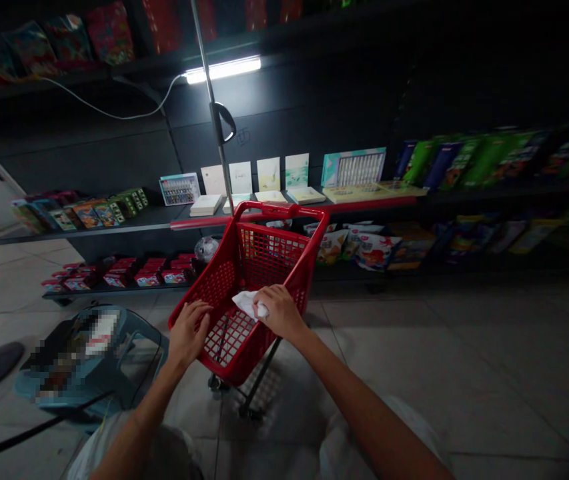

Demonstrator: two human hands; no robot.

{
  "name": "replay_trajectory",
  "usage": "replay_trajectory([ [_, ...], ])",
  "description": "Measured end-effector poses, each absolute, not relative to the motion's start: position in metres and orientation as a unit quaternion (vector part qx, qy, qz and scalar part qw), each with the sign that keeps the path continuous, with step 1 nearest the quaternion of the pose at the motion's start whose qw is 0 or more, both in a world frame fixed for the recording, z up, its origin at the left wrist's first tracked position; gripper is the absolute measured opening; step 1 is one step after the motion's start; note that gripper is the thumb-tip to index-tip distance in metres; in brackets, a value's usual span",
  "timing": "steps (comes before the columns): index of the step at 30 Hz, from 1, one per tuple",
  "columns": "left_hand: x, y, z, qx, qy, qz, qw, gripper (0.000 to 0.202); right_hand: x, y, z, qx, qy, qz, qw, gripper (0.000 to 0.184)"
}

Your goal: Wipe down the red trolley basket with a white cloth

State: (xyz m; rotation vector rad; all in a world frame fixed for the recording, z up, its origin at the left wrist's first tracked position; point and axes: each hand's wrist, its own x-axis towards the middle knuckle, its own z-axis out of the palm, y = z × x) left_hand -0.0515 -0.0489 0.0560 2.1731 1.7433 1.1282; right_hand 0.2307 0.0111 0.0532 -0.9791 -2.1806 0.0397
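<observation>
A small red shopping cart (264, 267) stands on the tiled floor in front of me. My left hand (187, 331) grips the cart's near left rim, fingers curled over the edge. My right hand (279, 310) rests on the near right rim, closed on a white cloth (248, 303) that hangs into the basket. The basket's mesh bottom shows nothing else inside.
Dark shelves (114, 223) behind the cart carry boxed goods, notebooks (269, 175) and snack packets (364, 247). A metal pole (213, 107) rises behind the cart. A teal plastic stool (94, 360) stands at my left. A lit tube lamp (223, 69) hangs above.
</observation>
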Motion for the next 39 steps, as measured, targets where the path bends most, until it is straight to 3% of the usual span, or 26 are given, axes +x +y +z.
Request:
replay_trajectory([
  [4, -0.012, -0.076, 0.055, 0.796, 0.519, 0.283, 0.127, 0.033, 0.229, 0.010, 0.054, -0.394, -0.842, 0.011, 0.369, 0.003],
  [7, -0.001, -0.079, 0.052, 0.827, 0.526, 0.177, 0.089, 0.031, 0.229, 0.008, 0.057, -0.385, -0.847, 0.000, 0.367, 0.006],
  [10, -0.006, -0.071, 0.043, 0.844, 0.519, 0.124, 0.046, 0.042, 0.234, 0.009, 0.062, -0.357, -0.860, -0.004, 0.363, 0.015],
  [20, -0.030, -0.044, 0.027, 0.863, 0.476, 0.166, -0.032, 0.046, 0.290, 0.039, 0.072, -0.451, -0.802, -0.056, 0.388, 0.010],
  [31, -0.037, -0.035, 0.018, 0.833, 0.511, 0.212, -0.004, 0.026, 0.268, 0.025, 0.074, -0.562, -0.765, -0.096, 0.301, 0.019],
  [39, -0.059, -0.012, 0.022, 0.837, 0.510, 0.198, 0.023, 0.031, 0.277, 0.028, 0.082, -0.515, -0.809, -0.102, 0.264, 0.019],
])
